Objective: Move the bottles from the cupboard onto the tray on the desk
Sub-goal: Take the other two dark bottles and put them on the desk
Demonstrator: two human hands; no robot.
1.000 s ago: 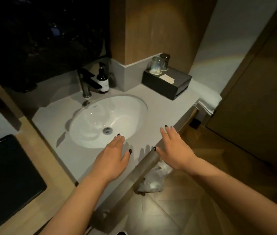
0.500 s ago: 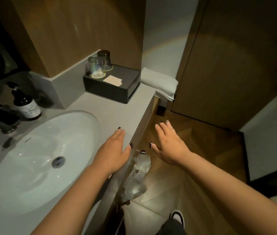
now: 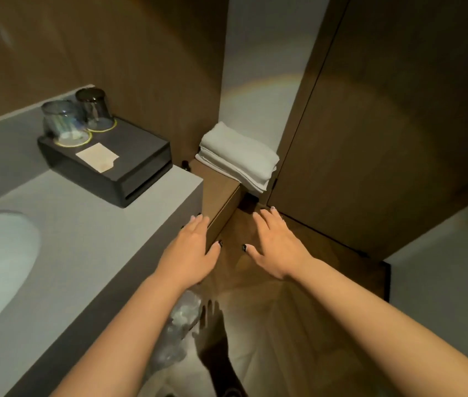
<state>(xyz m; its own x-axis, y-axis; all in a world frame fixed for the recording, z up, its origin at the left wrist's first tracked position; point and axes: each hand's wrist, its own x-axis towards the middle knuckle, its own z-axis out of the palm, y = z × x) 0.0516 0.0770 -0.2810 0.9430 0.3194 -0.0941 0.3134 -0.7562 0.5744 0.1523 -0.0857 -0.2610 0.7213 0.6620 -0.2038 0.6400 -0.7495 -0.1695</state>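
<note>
Wooden cupboard door fills the upper right; left hand and right hand, empty and spread, reach toward it, presumably to open it.

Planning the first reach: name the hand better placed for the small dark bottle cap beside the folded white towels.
Probably left. The open left hand lies closer below the small dark bottle cap; the open right hand hovers further right.
</note>
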